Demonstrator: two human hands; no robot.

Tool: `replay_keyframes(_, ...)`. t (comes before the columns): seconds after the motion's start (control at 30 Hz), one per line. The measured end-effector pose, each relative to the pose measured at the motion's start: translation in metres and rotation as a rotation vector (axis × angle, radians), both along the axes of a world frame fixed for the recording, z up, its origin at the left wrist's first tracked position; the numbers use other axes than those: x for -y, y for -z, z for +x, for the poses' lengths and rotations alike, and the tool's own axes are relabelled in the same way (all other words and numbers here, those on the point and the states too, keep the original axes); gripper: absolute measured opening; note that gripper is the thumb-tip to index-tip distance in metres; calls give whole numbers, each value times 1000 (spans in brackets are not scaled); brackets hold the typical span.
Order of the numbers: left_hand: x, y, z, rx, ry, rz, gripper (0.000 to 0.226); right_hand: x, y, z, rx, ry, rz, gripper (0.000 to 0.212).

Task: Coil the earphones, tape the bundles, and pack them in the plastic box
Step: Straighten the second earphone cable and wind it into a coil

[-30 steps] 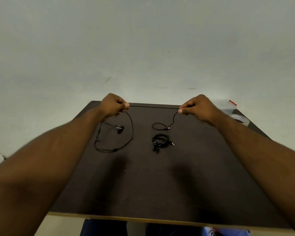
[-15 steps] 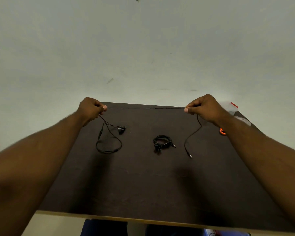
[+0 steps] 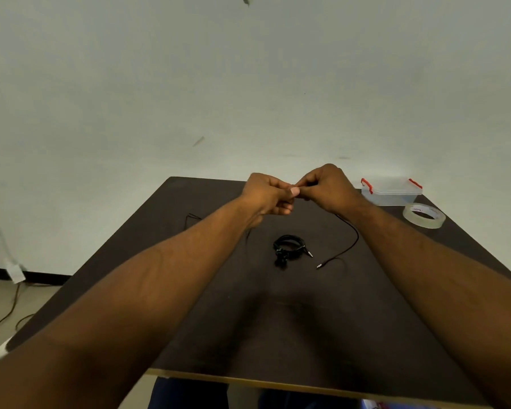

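Loose earphone cable (image 3: 350,243) trails from the hands onto the table (image 3: 189,320), beside a coiled bundle (image 3: 289,248); plastic box (image 3: 391,191) looks empty, tape roll (image 3: 424,215) next to it; left hand (image 3: 267,193) and right hand (image 3: 326,185) meet fingertip to fingertip, both pinching the cable.

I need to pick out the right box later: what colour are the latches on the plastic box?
Red latches on the clear plastic box, seen in the head view.

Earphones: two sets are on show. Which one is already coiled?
The coiled earphones lying mid-table, a tight black bundle touched by neither hand. The loose earphone cable trails from the hands, plug on the table.
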State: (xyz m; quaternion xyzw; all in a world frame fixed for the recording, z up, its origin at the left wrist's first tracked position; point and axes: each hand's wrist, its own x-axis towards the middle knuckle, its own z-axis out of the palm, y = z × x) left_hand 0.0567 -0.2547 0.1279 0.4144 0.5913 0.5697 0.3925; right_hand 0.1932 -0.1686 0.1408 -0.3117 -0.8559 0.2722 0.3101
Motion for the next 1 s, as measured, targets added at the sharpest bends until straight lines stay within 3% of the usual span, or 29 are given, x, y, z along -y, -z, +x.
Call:
replay_keyframes(0.33,12,-15,-64,-266,-146,-14,11,-5,-2,17,6,0,-65,5)
replay_keyframes(0.73,34,-18,-143,-249,-430,21,11,-31,-14,63,-3,70,-60,8)
replay_keyframes(1.0,27,7,-140,-388,-565,-52,10,-21,-4,44,-24,65,-66,1)
